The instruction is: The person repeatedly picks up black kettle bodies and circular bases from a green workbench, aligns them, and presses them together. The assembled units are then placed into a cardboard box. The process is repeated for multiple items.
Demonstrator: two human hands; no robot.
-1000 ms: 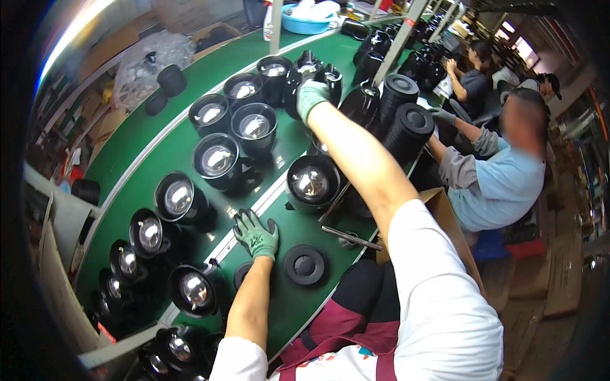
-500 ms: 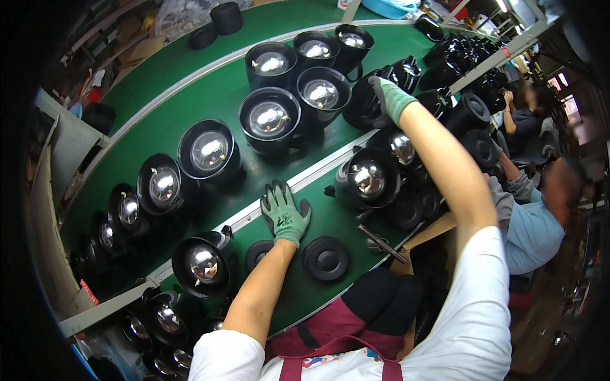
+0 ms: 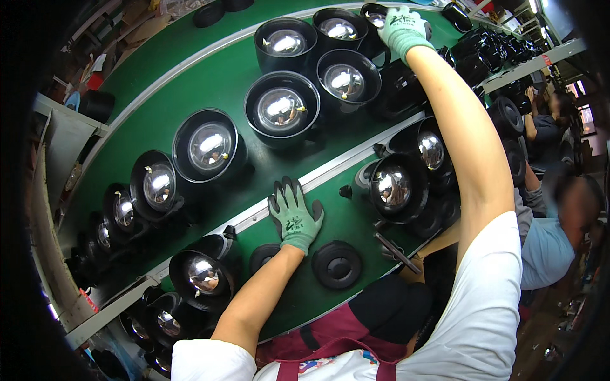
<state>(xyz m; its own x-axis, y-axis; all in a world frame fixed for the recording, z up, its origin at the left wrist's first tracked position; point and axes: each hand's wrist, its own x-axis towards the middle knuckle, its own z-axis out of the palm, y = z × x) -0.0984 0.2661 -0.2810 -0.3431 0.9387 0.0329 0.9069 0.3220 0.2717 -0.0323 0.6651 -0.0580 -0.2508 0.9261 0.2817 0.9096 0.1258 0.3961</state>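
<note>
My left hand (image 3: 296,216), in a green glove with dark fingertips, rests open on the green work surface beside the metal rail. Its fingers are spread. A round black lid-like disc (image 3: 337,264) lies to its right, and another disc (image 3: 264,256) is partly covered by my left forearm. My right hand (image 3: 406,32), gloved alike, reaches to the far right, beside a black round housing (image 3: 375,18) with a shiny inside. Its fingertips are foreshortened, so their grip is hidden. Similar black housings with silver domes inside, such as this one (image 3: 282,109), stand nearby.
The metal rail (image 3: 254,214) divides the green table. More housings (image 3: 210,145) line the left, and dark ones (image 3: 473,54) crowd the far right. A dark bar-shaped tool (image 3: 397,253) lies at the near edge. A person in light blue (image 3: 549,251) sits at right.
My right hand has moved farther away, from the dark housings lying at right to the far end of the upright group. My left hand stays flat beside the rail. The view has shifted slightly.
</note>
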